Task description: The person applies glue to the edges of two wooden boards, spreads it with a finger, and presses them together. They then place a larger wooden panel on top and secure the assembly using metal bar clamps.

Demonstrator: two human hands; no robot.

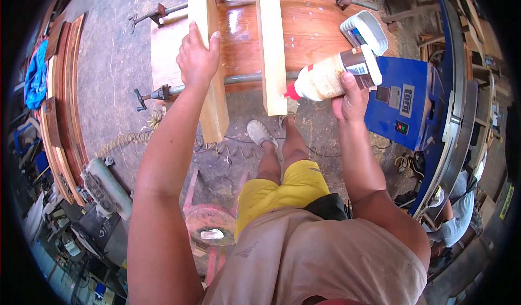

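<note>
Resting on the left wood bar (216,109) in the head view, the left hand (196,58) is held with thumb and pointer finger spread apart. The bottle (328,78) is gripped by the right hand (353,99), near the shiny board's (312,30) near right corner. The right thumb is pressed on its side; the other fingers are mostly hidden. The red tip (292,91) is pointed at the right wood bar's (272,55) near end. A white tub (373,30) is seen by the board's right edge.

Before me, 2 pale beams (271,49) cross the reddish wooden panel (239,47), with 2 pipe clamps (241,79) along it and 1 tub (373,30) by its end.
</note>
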